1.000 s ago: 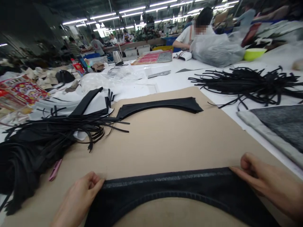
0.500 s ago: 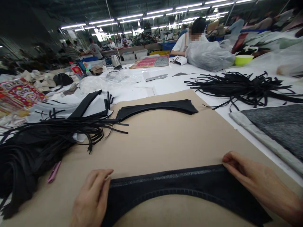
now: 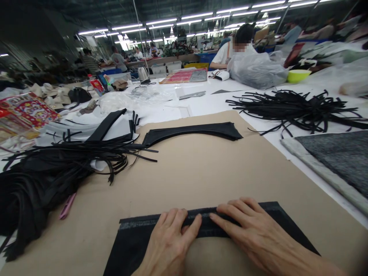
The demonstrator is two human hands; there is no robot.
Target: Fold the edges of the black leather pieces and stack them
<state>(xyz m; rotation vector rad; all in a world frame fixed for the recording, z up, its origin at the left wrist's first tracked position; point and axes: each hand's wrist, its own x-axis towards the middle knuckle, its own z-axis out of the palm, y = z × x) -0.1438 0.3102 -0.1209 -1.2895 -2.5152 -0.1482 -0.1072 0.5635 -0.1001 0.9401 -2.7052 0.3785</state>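
A black curved fabric piece point(image 3: 126, 243) lies across the brown board in front of me, a grey speckled band running beside its straight far edge. My left hand point(image 3: 169, 239) is at the middle of that edge, its fingers bent over it and its thumb on the band. Just to the right, my right hand point(image 3: 247, 226) holds the same edge, thumb pointing left toward the other thumb. A short gap parts the two thumbs. The hands and wrists cover much of the inner curve. Farther off lies a stack of similar black pieces point(image 3: 192, 131).
Black strips and cloth point(image 3: 48, 180) are heaped on the left, beside a pink tool point(image 3: 67, 206). Another bundle of black strips point(image 3: 296, 109) lies at the right, behind a grey felt sheet point(image 3: 339, 157). A co-worker point(image 3: 221, 55) sits across the table, behind a plastic bag point(image 3: 255, 69).
Both hands have moved inward from the ends of the black fabric piece to the middle of its far edge. The stack behind has stayed put.
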